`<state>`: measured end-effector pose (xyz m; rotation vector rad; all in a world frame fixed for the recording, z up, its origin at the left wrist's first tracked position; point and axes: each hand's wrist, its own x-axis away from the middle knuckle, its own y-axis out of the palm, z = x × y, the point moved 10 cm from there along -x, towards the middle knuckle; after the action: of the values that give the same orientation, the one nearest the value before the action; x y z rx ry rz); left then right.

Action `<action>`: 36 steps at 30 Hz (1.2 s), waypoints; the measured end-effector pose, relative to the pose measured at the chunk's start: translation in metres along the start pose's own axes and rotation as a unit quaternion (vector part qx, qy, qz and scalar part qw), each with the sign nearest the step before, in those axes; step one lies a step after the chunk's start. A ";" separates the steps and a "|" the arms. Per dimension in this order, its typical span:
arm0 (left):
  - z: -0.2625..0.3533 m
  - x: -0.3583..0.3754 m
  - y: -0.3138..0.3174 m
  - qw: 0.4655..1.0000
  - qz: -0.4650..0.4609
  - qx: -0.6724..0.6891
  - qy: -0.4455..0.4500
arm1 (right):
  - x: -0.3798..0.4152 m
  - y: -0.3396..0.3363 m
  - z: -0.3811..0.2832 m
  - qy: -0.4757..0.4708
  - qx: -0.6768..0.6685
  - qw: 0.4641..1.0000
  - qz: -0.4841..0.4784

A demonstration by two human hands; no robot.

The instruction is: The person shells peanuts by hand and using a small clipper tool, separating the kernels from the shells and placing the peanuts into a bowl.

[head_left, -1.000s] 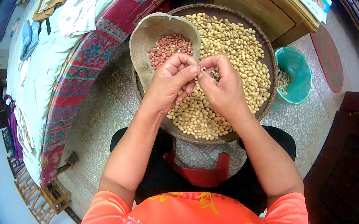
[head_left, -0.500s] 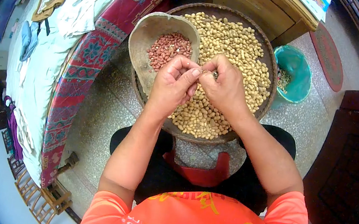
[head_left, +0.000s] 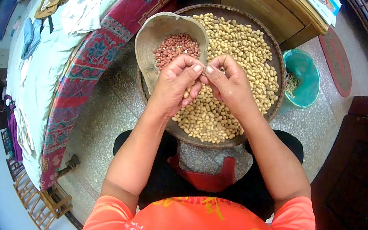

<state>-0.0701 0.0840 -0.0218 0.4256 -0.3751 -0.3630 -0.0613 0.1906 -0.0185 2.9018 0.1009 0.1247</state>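
My left hand (head_left: 178,82) and my right hand (head_left: 231,83) meet fingertip to fingertip above a round woven tray. Thumbs and forefingers pinch together on a peanut that the fingers mostly hide. An unshelled peanut (head_left: 187,92) shows in the curled lower fingers of my left hand. Unshelled peanuts (head_left: 244,48) cover much of the tray (head_left: 282,88) under and beyond the hands. At the tray's left side rests a gourd scoop (head_left: 149,33), with shelled red peanut kernels (head_left: 176,49) inside it, just past my left hand.
A green bin (head_left: 307,96) with shells in it stands right of the tray. Behind is a wooden cabinet (head_left: 262,11). A bed with a patterned edge (head_left: 92,51) and clothes on it runs along the left. A red stool (head_left: 205,179) shows between the legs.
The right thumb has shifted from bent over to lying straight along the fingertips. The shell piece seen in the right hand earlier no longer shows. The view has shifted slightly.
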 end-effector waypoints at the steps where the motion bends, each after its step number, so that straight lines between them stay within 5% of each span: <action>1: 0.000 0.000 0.001 1.000 0.000 0.000 0.000 | 0.000 0.000 0.001 0.000 0.000 1.000 0.000; 3: 0.002 0.001 0.000 1.000 0.018 -0.002 0.004 | -0.001 -0.003 -0.002 -0.017 0.108 0.994 0.016; 22: -0.007 0.001 -0.003 0.998 0.055 -0.033 0.028 | 0.004 -0.013 0.011 -0.011 0.160 0.981 0.108; 31: -0.007 -0.002 0.000 0.996 0.047 -0.057 0.045 | 0.003 -0.016 0.021 0.032 0.077 0.993 0.089; 33: -0.007 -0.002 0.003 0.999 0.034 0.003 0.037 | 0.005 -0.011 0.029 0.099 -0.070 0.989 0.079; 36: -0.009 -0.004 0.004 0.997 0.025 0.066 0.018 | 0.008 -0.005 0.018 0.111 -0.115 0.984 0.075</action>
<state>-0.0690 0.0922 -0.0293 0.5499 -0.3761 -0.2825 -0.0517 0.1915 -0.0367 2.6521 -0.0894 0.4560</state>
